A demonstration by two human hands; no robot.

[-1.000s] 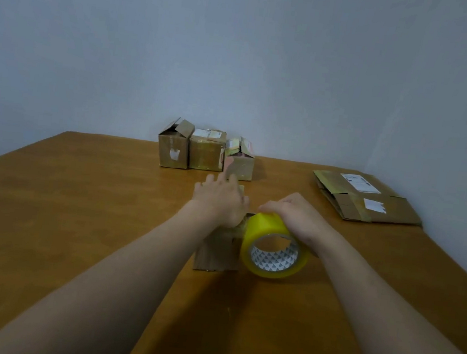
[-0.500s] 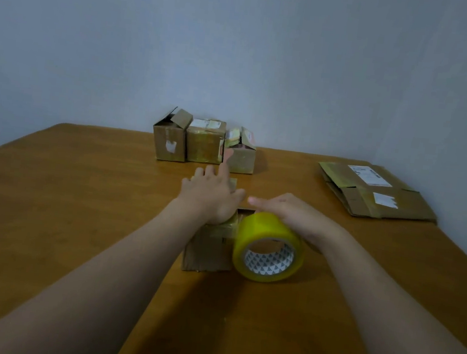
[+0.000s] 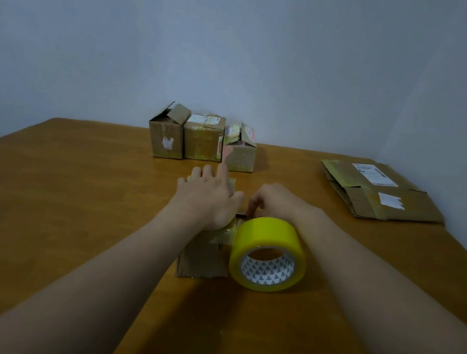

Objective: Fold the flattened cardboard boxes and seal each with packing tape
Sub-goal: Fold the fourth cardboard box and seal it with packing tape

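Small cardboard box (image 3: 202,257) sits mid-table, upright, glossy tape across its top. Left hand (image 3: 206,200) lies flat on the box top, fingers (image 3: 206,173) straight and spread, released, pressing down toward 12 o'clock.

Yellow packing tape roll (image 3: 268,253) stands on its edge at the box's 3 o'clock, touching or just beside its right side, with the patterned core facing the camera.

Right hand (image 3: 277,202) reaches over the roll from 4 o'clock. Its fingers (image 3: 253,204) are curled, tips down at the box's top right edge just behind the roll. Cannot tell whether they pinch a tape end or only touch the cardboard, as the roll hides the contact.

At 12 o'clock near the far edge of the wooden table (image 3: 79,188) is a row of three folded boxes (image 3: 202,142), side by side. The left one has a flap standing up and the right one has raised flaps.

At 2 o'clock, well apart, lie the flattened boxes (image 3: 379,193), stacked, with white labels on top, close to the wall (image 3: 450,128).
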